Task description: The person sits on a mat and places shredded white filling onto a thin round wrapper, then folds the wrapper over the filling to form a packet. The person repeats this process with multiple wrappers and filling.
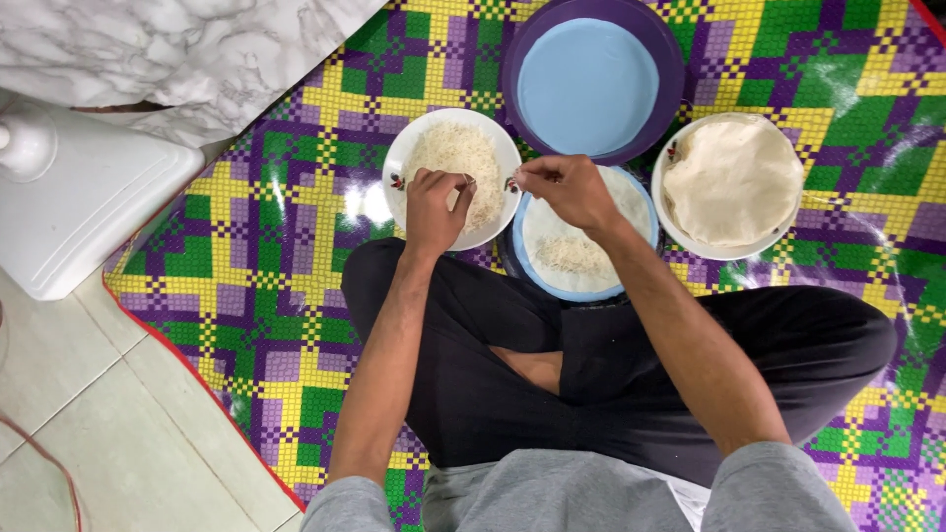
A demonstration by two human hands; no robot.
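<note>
A person sits cross-legged on a woven floor mat patterned in green, yellow and purple. Four round containers lie in front of the knees. A white bowl on the left holds a heap of pale shredded filling. Beyond the hands, a purple basin holds a smooth, light blue disc or liquid that nearly fills it; which of the two cannot be told. On the right, a second white bowl carries a stack of thin, cream-coloured round wrappers. Nearest the body, a blue plate bears one flat wrapper sheet with a short strip of the filling laid on it; the strip's long axis runs left to right across the sheet.

The left hand hovers over the near edge of the left bowl, its grip pinched on a tuft of the filling. The right hand is just above the far edge of the blue plate, its fingertips pinched together close to the left hand's; whether they hold any filling cannot be told. The strip lies below the right hand, toward the person.

A white plastic appliance base stands on the tiled floor to the left.
</note>
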